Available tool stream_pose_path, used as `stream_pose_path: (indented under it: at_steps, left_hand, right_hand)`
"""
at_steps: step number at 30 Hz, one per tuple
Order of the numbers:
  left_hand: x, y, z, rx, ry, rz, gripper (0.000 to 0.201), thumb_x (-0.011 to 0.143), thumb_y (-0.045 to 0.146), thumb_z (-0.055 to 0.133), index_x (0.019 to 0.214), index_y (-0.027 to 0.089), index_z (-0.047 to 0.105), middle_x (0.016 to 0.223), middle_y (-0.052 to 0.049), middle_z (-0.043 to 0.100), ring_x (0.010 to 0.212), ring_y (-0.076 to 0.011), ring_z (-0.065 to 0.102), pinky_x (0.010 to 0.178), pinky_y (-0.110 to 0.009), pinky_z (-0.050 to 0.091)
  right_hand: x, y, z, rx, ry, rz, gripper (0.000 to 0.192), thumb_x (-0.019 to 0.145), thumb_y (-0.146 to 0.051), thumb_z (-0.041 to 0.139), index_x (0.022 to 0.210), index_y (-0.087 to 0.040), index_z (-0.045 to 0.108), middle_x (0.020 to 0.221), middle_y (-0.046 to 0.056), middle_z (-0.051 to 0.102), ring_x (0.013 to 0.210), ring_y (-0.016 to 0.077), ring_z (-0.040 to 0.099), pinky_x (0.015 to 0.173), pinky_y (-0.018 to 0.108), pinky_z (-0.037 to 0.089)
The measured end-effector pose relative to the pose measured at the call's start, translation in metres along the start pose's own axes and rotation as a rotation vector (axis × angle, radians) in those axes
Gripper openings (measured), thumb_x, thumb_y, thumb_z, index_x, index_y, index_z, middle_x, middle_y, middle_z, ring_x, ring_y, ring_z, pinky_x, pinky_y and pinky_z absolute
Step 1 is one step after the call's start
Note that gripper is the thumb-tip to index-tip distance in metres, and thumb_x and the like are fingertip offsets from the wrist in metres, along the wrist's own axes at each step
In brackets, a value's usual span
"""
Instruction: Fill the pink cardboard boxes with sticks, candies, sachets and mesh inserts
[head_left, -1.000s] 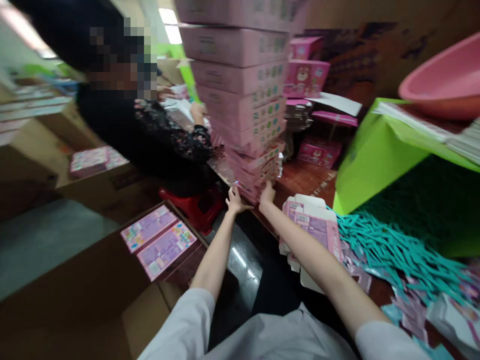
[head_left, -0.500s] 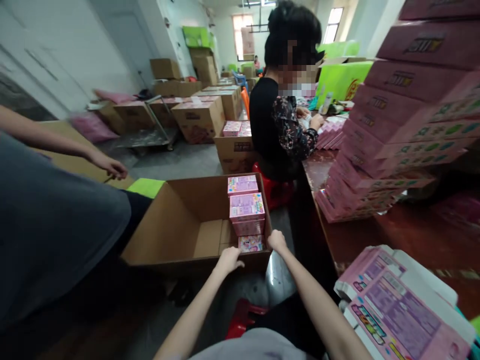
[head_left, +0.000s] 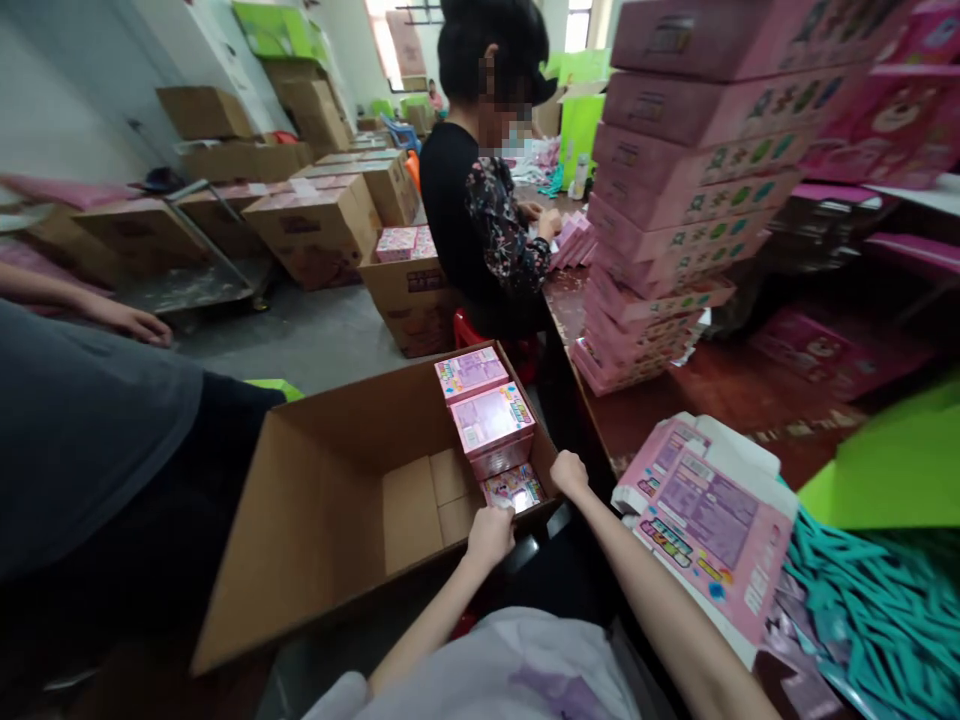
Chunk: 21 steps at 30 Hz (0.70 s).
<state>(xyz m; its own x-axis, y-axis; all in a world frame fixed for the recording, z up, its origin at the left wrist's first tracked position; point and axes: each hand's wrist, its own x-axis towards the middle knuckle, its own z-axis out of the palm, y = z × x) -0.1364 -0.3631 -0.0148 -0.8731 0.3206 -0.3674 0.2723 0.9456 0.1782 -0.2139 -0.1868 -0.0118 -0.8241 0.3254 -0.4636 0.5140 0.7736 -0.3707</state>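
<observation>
A large open cardboard box (head_left: pixel 322 480) stands in front of me, its left part bare inside. My left hand (head_left: pixel 491 538) is closed over the near rim, close to the right corner. On the right wall's rim, my right hand (head_left: pixel 570 474) grips the cardboard with curled fingers. Pink printed boxes line the right side within: a stack topped by one pink box (head_left: pixel 493 420), another pink box (head_left: pixel 471 372) behind it, and a lower one (head_left: pixel 514 490) nearest me, partly hidden by my left hand.
Right of me is a dark red table (head_left: pixel 720 385) with a tall stack of pink boxes (head_left: pixel 652 200), flattened pink cartons (head_left: pixel 705 510) and teal strips (head_left: pixel 870 600). A seated co-worker (head_left: pixel 480 220) is ahead; another person (head_left: pixel 90 400) stands left. A trolley (head_left: pixel 202 285) is behind.
The cardboard box has turned and come closer to me, with both my hands on its rim. My view has shifted right. The person on the left now appears farther toward the edge.
</observation>
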Motion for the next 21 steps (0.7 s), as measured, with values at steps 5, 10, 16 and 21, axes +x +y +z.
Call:
stream_pose_path:
  at_steps: [5,10,16,21]
  left_hand:
    - [-0.009,0.03,0.009,0.03,-0.024,0.038,0.029,0.081,0.02,0.044,0.097,0.012,0.067,0.091,-0.018,0.068,0.087,-0.0279,0.065,0.078,-0.035,0.047]
    - [-0.015,0.034,0.009,0.068,-0.049,0.072,0.03,0.081,0.018,0.043,0.098,0.012,0.066,0.09,-0.018,0.068,0.086,-0.0281,0.066,0.078,-0.036,0.048]
    - [-0.012,0.033,-0.004,0.157,-0.136,0.116,0.029,0.082,0.022,0.048,0.106,0.012,0.061,0.095,-0.017,0.068,0.092,-0.0275,0.065,0.078,-0.034,0.048]
    - [0.002,0.047,-0.066,0.351,-0.393,0.205,0.027,0.076,0.025,0.059,0.1,0.014,0.062,0.101,-0.017,0.067,0.095,-0.0322,0.064,0.073,-0.035,0.048]
  right_hand:
    - [-0.015,0.023,-0.009,0.042,-0.011,0.09,0.028,0.079,-0.005,0.051,0.102,-0.003,0.067,0.103,0.027,0.064,0.098,0.032,0.064,0.077,0.035,0.052]
    - [-0.028,0.028,-0.015,0.091,0.004,0.136,0.026,0.079,-0.006,0.054,0.1,-0.001,0.067,0.1,0.027,0.065,0.099,0.0305,0.064,0.079,0.034,0.052]
    - [-0.057,0.013,-0.028,0.183,0.079,0.192,0.028,0.082,-0.007,0.052,0.108,-0.001,0.062,0.104,0.027,0.063,0.101,0.0301,0.063,0.081,0.037,0.051]
    - [-0.134,0.02,-0.037,0.419,0.379,-0.139,0.025,0.088,-0.021,0.048,0.108,-0.016,0.062,0.102,0.012,0.067,0.098,0.0233,0.062,0.086,0.035,0.048]
